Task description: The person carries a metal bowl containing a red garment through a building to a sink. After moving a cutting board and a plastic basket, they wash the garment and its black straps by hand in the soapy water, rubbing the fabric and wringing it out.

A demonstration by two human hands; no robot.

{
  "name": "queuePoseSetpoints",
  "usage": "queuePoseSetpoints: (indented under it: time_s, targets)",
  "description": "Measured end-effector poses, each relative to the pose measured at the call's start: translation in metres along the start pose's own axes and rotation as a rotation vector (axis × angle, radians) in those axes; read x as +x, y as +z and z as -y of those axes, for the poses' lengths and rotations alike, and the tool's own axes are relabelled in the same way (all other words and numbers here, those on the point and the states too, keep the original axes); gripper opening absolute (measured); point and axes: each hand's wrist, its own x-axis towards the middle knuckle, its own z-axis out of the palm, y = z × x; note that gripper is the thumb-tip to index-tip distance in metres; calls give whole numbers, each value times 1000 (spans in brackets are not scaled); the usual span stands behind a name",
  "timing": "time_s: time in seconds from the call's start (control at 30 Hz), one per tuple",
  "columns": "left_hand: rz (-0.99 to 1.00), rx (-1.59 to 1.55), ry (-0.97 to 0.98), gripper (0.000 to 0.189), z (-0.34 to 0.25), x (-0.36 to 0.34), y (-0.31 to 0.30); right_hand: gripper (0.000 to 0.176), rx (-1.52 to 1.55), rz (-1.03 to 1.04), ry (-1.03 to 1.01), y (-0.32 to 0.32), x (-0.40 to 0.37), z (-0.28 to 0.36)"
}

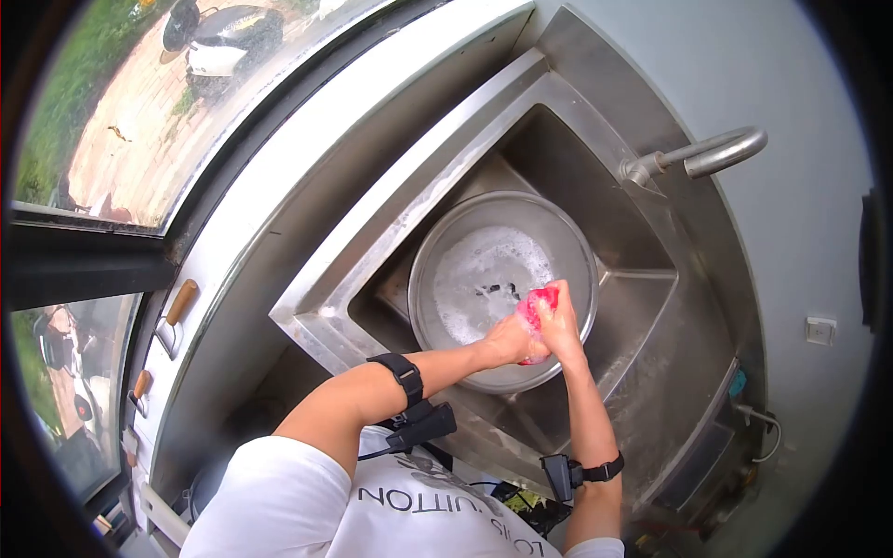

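A wet red cloth (540, 304) with suds on it is bunched between my two hands, over the near right part of a round metal basin (420, 321). My left hand (507, 340) is closed on the cloth's lower left side. Closed round its right side is my right hand (560, 319), touching the left. Cloudy water with white foam (493, 256) fills the bottom of the basin. A few small dark patches show in the middle of the water; I cannot make out what they are.
The basin stands inside a stainless steel sink (642, 321). A curved metal faucet (712, 153) rises at the back right. Wooden-handled tools (183, 302) lie on the white sill at left, beside the window. A wall socket (820, 330) is at far right.
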Motion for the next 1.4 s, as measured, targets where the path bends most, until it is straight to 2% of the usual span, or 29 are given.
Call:
queuePoseSetpoints:
  time_s: [0.07,0.1,0.2,0.23,0.33,0.4,0.43,0.47,0.53,0.6,0.67,0.7,0.73,0.8,0.83,0.87,0.9,0.93,1.0,1.1,1.17,1.2,1.27,1.3,1.33,1.4]
  targets:
    - [35,35,-63,35,8,1,-1,27,0,-69,24,12,4,-16]
    - [54,59,-88,35,12,3,-3,24,94,-51,29,15,6,-29]
    - [167,-167,-157,34,8,3,-23,35,916,89,101,11,3,-37]
    - [62,-528,-84,32,1,-5,-26,48,995,157,157,6,-3,-35]
    - [136,-772,-249,30,-2,-8,-54,55,1116,219,143,22,-18,-50]
    - [125,-1057,-231,33,-13,-11,-77,68,774,652,30,16,-28,-73]
    - [158,-1103,-253,33,-4,-5,-86,80,584,715,126,13,-36,-74]
    - [187,-1147,-277,34,6,0,-92,79,656,664,167,18,-38,-83]
    - [87,-1227,-236,30,-10,-6,-99,86,644,314,134,20,-37,-63]
    - [121,-1292,-272,32,-17,-10,-104,86,438,123,55,32,-17,-52]
    - [201,-1335,-262,33,-34,-20,-103,66,403,285,-56,51,13,-45]
    - [267,-1368,-269,34,-18,-12,-103,56,404,394,-90,57,26,-38]
    - [208,-1335,-265,34,-31,-20,-103,44,447,564,-86,59,30,-27]
    - [132,-1319,-197,33,-42,-24,-105,31,217,200,-83,103,27,-43]
    - [170,-1336,-169,34,-26,-18,-115,30,-152,270,-260,103,26,-52]
    - [210,-1357,-140,35,-8,-11,-128,29,-154,284,-171,97,18,-61]
    - [95,-1355,-146,39,-9,-10,-135,27,-160,302,-83,87,6,-72]
    - [160,-1345,-150,41,-4,-10,-145,26,-166,322,6,77,-8,-84]
    - [20,-1235,-106,41,1,-9,-148,26,-199,269,168,61,-23,-122]
    - [-31,-945,-248,39,8,-10,-129,23,119,-60,399,28,-38,-129]
    - [-2,-768,-388,40,34,-5,-117,19,300,-389,247,23,-37,-106]
    - [34,-720,-386,41,57,0,-107,16,397,-449,161,25,-34,-93]
    - [-5,-645,-476,44,62,-3,-81,15,378,-366,45,14,-44,-37]
    - [59,-702,-498,48,66,-4,-71,14,359,-447,-165,27,-44,-26]
    - [120,-759,-522,51,68,-3,-63,14,249,-413,-333,37,-44,-17]
    - [307,-925,-424,65,43,-13,-53,17,204,-255,-346,54,-57,2]
